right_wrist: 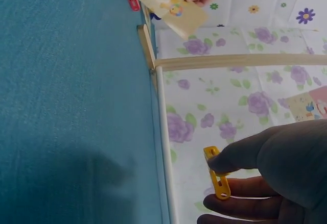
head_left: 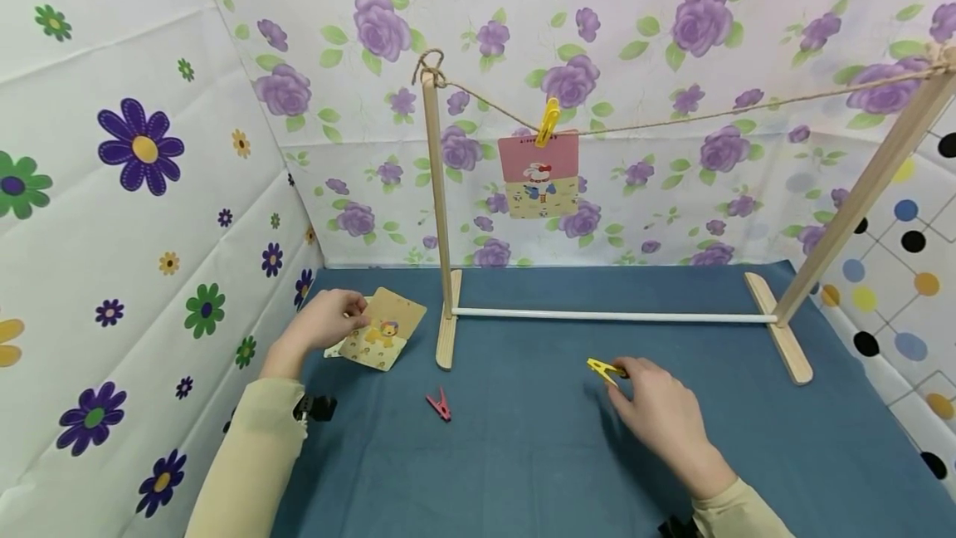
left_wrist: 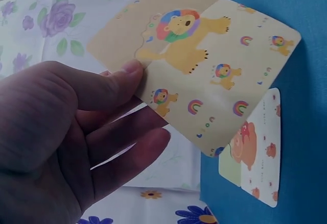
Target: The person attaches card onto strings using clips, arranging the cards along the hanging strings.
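Between thumb and fingers, my left hand point(head_left: 329, 324) pinches a yellow card with a lion on it point(left_wrist: 179, 55), raised off the cloth near the left post. Beneath it lies another card, printed with bears point(left_wrist: 260, 157). My right hand point(head_left: 660, 405) pinches a yellow clothespin point(head_left: 603, 369) above the cloth, right of centre. On the cloth between the hands lies a red clothespin point(head_left: 439, 405). A pink-and-yellow card point(head_left: 539, 177) hangs from the twine, clipped by another yellow clothespin point(head_left: 548, 121).
A wooden frame has a left post point(head_left: 436, 189), a right post point(head_left: 859, 198) and a white rod point(head_left: 612, 316) low between them. Twine point(head_left: 717, 113) runs slack between the post tops. A blue cloth point(head_left: 523, 455) covers the table, with patterned sheets behind and at both sides.
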{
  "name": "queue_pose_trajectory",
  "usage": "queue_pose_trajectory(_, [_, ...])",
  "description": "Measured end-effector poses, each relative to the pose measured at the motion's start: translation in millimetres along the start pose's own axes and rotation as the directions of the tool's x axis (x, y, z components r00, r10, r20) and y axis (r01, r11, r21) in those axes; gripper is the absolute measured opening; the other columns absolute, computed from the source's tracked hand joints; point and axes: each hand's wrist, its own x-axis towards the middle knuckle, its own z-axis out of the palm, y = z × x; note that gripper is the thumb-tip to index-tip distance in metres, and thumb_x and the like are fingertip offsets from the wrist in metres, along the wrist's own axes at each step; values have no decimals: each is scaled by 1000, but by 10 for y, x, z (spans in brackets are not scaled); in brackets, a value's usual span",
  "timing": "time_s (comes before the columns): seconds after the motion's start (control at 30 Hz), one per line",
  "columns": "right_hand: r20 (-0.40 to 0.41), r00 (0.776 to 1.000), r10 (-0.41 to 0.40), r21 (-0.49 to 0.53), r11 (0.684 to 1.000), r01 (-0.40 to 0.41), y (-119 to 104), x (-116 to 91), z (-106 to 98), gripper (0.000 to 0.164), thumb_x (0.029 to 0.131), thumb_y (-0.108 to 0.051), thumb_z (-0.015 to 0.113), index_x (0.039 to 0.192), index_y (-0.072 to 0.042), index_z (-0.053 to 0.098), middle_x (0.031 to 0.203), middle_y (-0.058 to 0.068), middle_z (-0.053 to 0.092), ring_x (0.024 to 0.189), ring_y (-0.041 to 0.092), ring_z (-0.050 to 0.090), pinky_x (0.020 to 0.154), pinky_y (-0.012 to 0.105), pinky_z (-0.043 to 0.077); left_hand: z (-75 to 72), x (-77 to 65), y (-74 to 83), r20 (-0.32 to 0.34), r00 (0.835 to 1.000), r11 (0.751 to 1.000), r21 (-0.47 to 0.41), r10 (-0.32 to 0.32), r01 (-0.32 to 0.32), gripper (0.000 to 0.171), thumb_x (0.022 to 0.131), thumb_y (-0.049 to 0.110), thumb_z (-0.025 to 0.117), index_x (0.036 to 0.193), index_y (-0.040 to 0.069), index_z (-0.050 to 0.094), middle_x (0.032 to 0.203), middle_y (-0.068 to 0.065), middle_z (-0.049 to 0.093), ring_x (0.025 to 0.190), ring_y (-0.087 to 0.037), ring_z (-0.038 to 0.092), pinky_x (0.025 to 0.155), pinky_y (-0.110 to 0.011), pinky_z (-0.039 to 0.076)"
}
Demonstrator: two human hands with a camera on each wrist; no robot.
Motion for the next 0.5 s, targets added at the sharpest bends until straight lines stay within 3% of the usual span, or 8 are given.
queue_pose_trajectory(0.5, [-89,995,-37,6,999,38,24,51,-87,36,98,-19,81,130,-4,73,115,17,72,75,26,68,52,41,53,118,-114,-38,-125,992,996,-82,17,-27,5,104,11,72,104,8,75,95,-4,76,76,-17,64,70,-39,51])
